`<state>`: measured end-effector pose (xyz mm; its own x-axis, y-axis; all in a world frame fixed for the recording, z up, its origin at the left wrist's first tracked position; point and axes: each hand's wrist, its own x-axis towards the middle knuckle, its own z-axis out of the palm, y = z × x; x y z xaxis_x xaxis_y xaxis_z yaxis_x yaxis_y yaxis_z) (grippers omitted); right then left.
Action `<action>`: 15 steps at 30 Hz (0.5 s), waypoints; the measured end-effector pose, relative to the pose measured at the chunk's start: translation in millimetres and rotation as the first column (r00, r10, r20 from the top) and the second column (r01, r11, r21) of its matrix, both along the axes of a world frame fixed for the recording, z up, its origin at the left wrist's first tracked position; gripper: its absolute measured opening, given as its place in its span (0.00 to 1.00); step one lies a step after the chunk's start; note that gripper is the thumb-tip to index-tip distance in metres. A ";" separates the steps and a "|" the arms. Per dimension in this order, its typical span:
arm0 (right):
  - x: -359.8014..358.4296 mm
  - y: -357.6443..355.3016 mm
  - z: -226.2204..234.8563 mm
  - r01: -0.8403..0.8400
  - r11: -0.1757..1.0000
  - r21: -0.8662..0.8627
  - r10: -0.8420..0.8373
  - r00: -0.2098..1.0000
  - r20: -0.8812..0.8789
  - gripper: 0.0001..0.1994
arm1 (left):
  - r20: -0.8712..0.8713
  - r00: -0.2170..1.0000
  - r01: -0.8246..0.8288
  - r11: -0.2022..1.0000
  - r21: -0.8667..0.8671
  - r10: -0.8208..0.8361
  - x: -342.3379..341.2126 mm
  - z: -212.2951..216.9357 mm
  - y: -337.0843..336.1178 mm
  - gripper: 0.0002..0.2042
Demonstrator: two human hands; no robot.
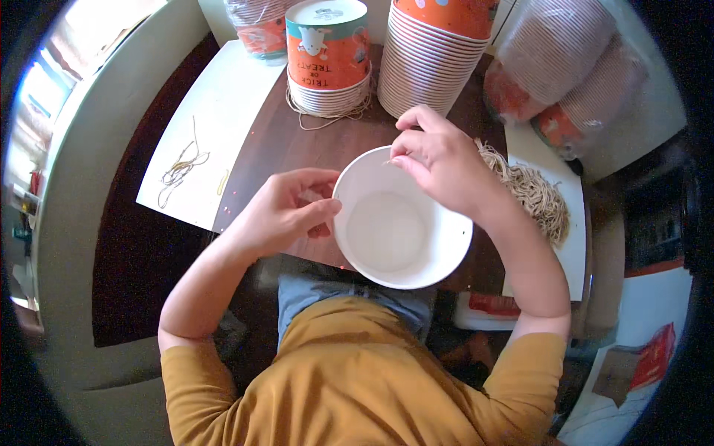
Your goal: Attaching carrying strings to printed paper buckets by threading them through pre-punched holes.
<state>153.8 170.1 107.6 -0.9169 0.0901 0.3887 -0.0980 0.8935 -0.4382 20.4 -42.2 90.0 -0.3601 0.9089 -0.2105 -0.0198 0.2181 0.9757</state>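
One white sheet (223, 111) lies on the brown desk (260, 141) at 10 o'clock, all clock positions being taken from the centre of the white bucket (390, 230). On the sheet rests a loose tangle of cord (181, 169), with a small yellowish loop (223, 182) beside it. At nearly 11 o'clock, toward the far side, stands a stack in clear plastic (260, 30). The left hand (294, 212) is at 9 o'clock; its grip is clamped on the bucket's wall, thumb at the rim, fingers around the outside. At 11 o'clock stands an upside-down stack of printed buckets (327, 59), orange and green, with cord looped around its base. The white bucket itself is at the near edge of the desk, its open mouth toward the viewer and a dark spot showing inside its wall at nearly 4 o'clock. At 12 o'clock is a taller nested stack (428, 70). The right hand (446, 160) is at 1 o'clock, thumb and forefinger together over the far rim on what appears to be a short strand (387, 162). A tan cord bundle (539, 197) lies at 3 o'clock. Further plastic-wrapped stacks (554, 56) stand between 1 and 2 o'clock.
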 end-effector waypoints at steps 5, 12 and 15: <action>17.5 -39.2 18.6 0.029 0.941 -0.338 0.023 0.988 0.150 0.03 | -0.004 0.987 -0.160 0.987 0.017 0.160 10.2 -10.8 -14.5 0.12; -0.7 -49.0 -13.8 0.231 0.729 -0.644 0.043 0.924 0.380 0.06 | -0.266 0.942 -0.171 0.974 0.148 0.206 13.6 -27.8 -12.1 0.10; -3.8 -51.3 -22.4 0.225 0.734 -0.641 0.046 0.925 0.378 0.06 | -0.299 0.929 -0.175 0.969 0.173 0.220 14.2 -30.6 -12.2 0.10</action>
<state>150.0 118.7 85.2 -0.9469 0.2873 -0.1442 0.2448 0.3538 -0.9027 34.5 -54.3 59.4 -0.5619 0.8245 0.0668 0.2630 0.1015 0.9594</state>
